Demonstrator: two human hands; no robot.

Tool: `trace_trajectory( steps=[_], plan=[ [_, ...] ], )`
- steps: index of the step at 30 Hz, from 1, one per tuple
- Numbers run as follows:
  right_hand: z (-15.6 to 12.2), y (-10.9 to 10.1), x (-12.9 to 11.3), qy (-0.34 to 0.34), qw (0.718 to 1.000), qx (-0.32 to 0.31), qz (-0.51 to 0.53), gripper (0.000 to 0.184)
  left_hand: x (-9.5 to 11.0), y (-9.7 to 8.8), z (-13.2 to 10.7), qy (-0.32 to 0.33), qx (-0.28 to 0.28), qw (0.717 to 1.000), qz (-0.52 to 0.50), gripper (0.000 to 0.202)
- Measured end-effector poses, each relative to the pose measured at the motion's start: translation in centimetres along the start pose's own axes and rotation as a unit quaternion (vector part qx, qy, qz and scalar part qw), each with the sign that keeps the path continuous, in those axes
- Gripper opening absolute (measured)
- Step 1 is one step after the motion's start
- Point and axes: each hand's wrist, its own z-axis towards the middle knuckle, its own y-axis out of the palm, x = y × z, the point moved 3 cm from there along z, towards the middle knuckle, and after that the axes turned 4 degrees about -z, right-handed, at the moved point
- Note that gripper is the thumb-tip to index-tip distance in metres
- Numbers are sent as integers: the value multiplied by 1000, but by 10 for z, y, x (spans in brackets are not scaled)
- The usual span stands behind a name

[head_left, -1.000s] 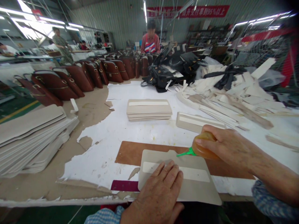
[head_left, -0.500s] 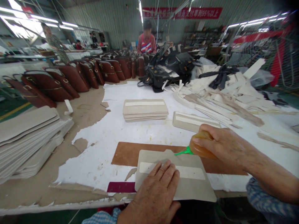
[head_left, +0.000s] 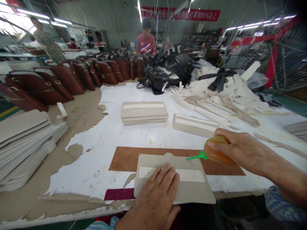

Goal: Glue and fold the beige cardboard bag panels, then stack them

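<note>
My left hand (head_left: pixel 155 195) lies flat, fingers together, on a grey board panel (head_left: pixel 192 188) with a white strip (head_left: pixel 189 175) across it, at the table's near edge. My right hand (head_left: pixel 237 151) is closed around an amber glue bottle (head_left: pixel 217 153). Its green nozzle (head_left: pixel 196 157) points left and touches the panel's upper right edge. The panel rests partly on a brown sheet (head_left: pixel 124 159) and over a maroon strip (head_left: pixel 118 194).
Stacks of grey panels sit mid-table (head_left: pixel 144 112), to the right (head_left: pixel 194 125) and at far left (head_left: pixel 21 143). Brown bags (head_left: pixel 69 80) line the left side, black bags (head_left: pixel 163 75) and loose white strips (head_left: pixel 227 95) lie behind. A person (head_left: pixel 145 43) stands at the far end.
The camera view has drifted right, so everything slides left in frame. The nozzle has moved right along the panel's top edge. My left hand stays pressed on the panel.
</note>
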Motion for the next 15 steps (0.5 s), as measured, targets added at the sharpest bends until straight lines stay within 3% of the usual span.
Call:
trace_trajectory(
  steps=[4, 9, 15],
  plan=[
    [-3, 3, 16, 15, 1000, 24, 8, 28, -1, 0, 0, 0, 8, 1000, 1, 74],
    [-4, 7, 38, 47, 998, 4, 31, 31, -2, -1, -1, 13, 23, 999, 18, 70],
    [-8, 6, 45, 50, 997, -4, 65, 33, 0, 0, -2, 13, 27, 999, 30, 70]
  ],
)
